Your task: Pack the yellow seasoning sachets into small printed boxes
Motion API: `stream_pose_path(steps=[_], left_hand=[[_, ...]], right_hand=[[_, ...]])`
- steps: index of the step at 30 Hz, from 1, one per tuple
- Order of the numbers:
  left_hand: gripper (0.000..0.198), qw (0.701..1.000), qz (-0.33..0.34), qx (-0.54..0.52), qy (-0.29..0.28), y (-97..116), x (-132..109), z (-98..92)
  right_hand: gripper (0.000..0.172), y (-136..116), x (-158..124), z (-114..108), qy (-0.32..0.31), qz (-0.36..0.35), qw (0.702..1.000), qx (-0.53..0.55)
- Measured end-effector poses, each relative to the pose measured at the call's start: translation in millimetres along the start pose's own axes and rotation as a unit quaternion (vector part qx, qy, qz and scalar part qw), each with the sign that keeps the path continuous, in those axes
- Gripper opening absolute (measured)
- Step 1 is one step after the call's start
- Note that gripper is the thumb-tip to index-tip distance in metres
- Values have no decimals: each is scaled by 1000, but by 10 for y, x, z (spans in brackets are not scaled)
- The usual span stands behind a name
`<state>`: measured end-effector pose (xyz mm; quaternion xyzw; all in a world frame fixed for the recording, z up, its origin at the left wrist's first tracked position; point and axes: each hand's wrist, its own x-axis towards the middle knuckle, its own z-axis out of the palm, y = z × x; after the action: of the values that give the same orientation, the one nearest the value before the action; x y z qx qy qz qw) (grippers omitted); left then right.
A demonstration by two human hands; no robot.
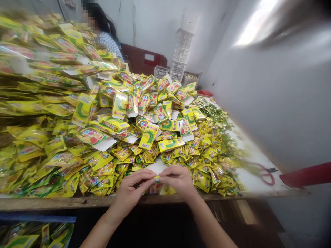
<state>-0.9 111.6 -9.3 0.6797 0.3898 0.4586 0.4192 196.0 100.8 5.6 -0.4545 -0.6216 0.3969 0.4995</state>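
At the table's front edge my left hand (134,187) and my right hand (179,181) meet, thumbs and forefingers pinched on a small yellow box (157,178). Most of this box is hidden behind my fingers; a narrow yellow edge shows between the fingertips. Just beyond my hands, flat yellow-green cardboard boxes (148,136) with white flaps lie heaped on top of one another. Small shiny yellow packets (103,172) spread around and under them, close to both hands.
Red-handled scissors (267,175) lie on the white table top (254,182) at the right, near a red pole (305,175). White plastic crates (179,55) are stacked at the back. Another person (108,38) is behind the heap. A blue-rimmed container (38,218) with packages stands lower left.
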Motion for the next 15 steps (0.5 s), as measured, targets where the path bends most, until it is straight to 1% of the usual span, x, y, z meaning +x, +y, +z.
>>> stream_pose_path(steps=[1,3,5,6,9,10,11,13,15], left_hand=[[11,1000,-20,-9,-1,18,7,11],[12,999,-47,-23,-6,44,21,22],[15,998,-51,-26,-17,51,26,16],[16,999,-45,-21,-22,48,26,8],[20,999,-18,5,-33,21,22,-27],[21,999,-11,13,-36,9,22,-38],[22,999,-7,19,-39,-3,23,-46],[23,999,-7,24,-41,-25,23,-51],[22,999,-19,20,-35,-43,17,-38]], right_hand=[[4,-15,11,-4,4,-1,1000,-11],[3,-41,16,-6,10,-32,998,-46],[5,-54,9,-4,6,-62,996,-65],[6,-54,5,0,4,-60,996,-61],[3,-30,8,19,7,-1,999,-32],[3,-19,13,28,16,10,999,-35],[2,-11,19,35,25,6,998,-49],[4,-1,27,40,36,-39,994,-96],[8,-2,24,26,22,-89,988,-121]])
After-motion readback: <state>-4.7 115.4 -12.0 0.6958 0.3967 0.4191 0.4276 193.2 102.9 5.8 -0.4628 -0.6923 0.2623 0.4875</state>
